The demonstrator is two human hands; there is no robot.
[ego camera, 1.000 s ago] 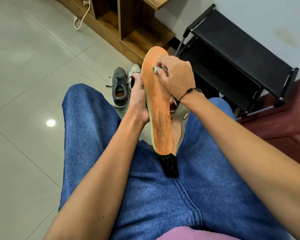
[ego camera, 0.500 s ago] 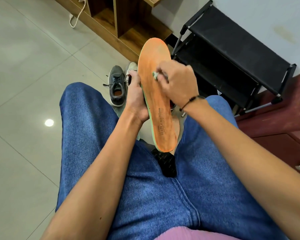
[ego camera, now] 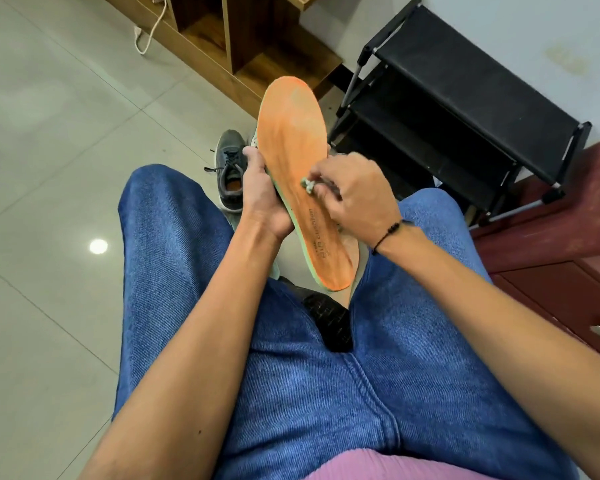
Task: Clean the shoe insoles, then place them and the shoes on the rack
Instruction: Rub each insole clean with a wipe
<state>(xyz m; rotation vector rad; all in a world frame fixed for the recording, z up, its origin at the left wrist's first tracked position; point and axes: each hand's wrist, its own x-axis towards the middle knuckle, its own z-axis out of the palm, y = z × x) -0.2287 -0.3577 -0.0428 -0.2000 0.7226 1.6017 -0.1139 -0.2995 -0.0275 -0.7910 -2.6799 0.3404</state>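
Note:
An orange insole [ego camera: 297,140] with a green edge is held up over my knees, toe end pointing away. My left hand [ego camera: 262,199] grips its left edge near the middle. My right hand [ego camera: 352,194] pinches a small pale wad of cloth [ego camera: 308,185] and presses it on the insole's middle. A grey shoe [ego camera: 230,168] stands on the floor behind my left hand; a second shoe beside it is mostly hidden by the insole. The black shoe rack [ego camera: 465,109] stands at the right, its shelves bare.
A wooden shelf unit [ego camera: 243,39] stands against the far wall with a white cord [ego camera: 149,32] on the floor. A dark red cabinet [ego camera: 551,258] is at my right. A black object [ego camera: 329,323] lies between my thighs. Tiled floor spreads to the left.
My right hand has slid the cloth down the insole from near the toe end to its middle. The left hand keeps its grip on the insole.

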